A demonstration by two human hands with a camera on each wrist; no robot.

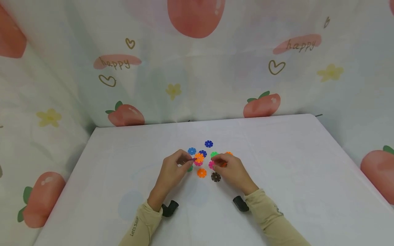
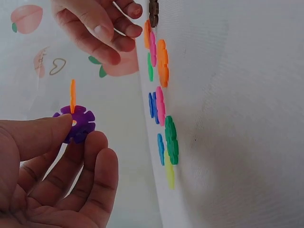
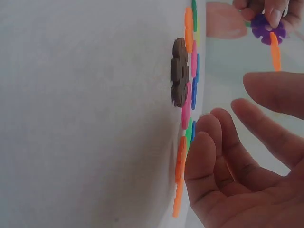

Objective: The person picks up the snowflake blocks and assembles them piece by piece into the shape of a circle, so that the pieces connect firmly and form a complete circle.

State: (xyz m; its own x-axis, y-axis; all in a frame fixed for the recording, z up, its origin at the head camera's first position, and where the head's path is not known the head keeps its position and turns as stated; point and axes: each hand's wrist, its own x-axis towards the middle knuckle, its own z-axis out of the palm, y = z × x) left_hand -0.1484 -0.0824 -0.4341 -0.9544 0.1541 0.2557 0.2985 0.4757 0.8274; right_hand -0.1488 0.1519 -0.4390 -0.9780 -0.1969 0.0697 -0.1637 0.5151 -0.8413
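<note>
In the left wrist view, my left hand point(image 1: 170, 172) pinches a purple notched plastic disc point(image 2: 84, 126) between thumb and fingers. An orange notched disc point(image 2: 72, 95) stands edge-on, joined to the purple one. Both are held above the table. My right hand point(image 1: 234, 172) hovers just to the right, its fingers loosely bent and the thumb apart, with nothing between them. Below the hands lie loose discs: a brown one point(image 3: 179, 73) nearest the right hand, an orange one point(image 1: 201, 173) between the hands, and pink, green and blue ones, some partly hidden by the fingers.
A dark blue disc point(image 1: 209, 144) and a lighter blue disc point(image 1: 192, 151) lie farther back on the white table point(image 1: 286, 153). A yellow disc point(image 2: 169, 171) shows in the left wrist view. Black curved pieces point(image 1: 170, 208) sit beside both wrists. Printed cloth point(image 1: 209, 75) hangs behind the table.
</note>
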